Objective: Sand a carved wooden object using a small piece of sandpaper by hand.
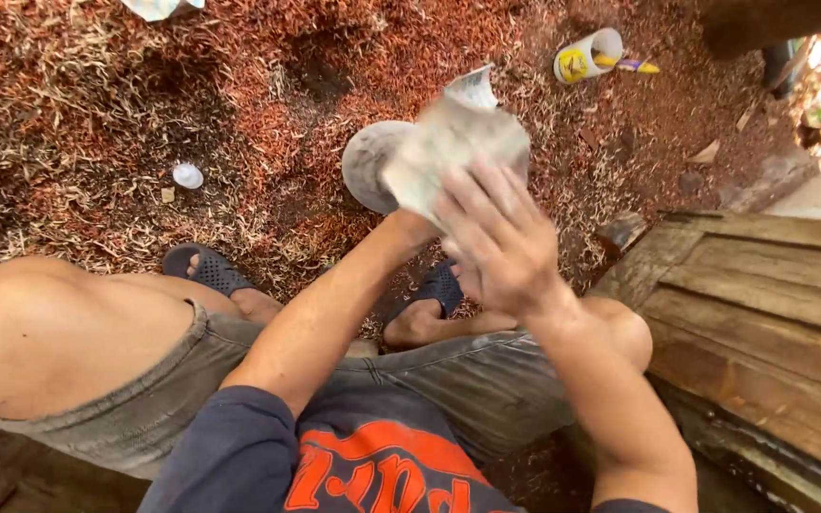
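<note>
Right hand [501,249] gripping crumpled grey cloth [448,152] mid-frame, pressed against round disc [365,163]; left hand [420,228] hidden behind (grip unclear), apparently steadying.

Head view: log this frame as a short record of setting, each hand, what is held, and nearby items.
setting: person seated over ground covered in reddish wood shavings
right hand: right hand spread over a crumpled grey sheet
left hand: left hand mostly hidden behind the sheet, grip unclear
under sheet: round grey disc
nearby: white cup; small white cap; wooden planks
footwear: dark sandals
</note>
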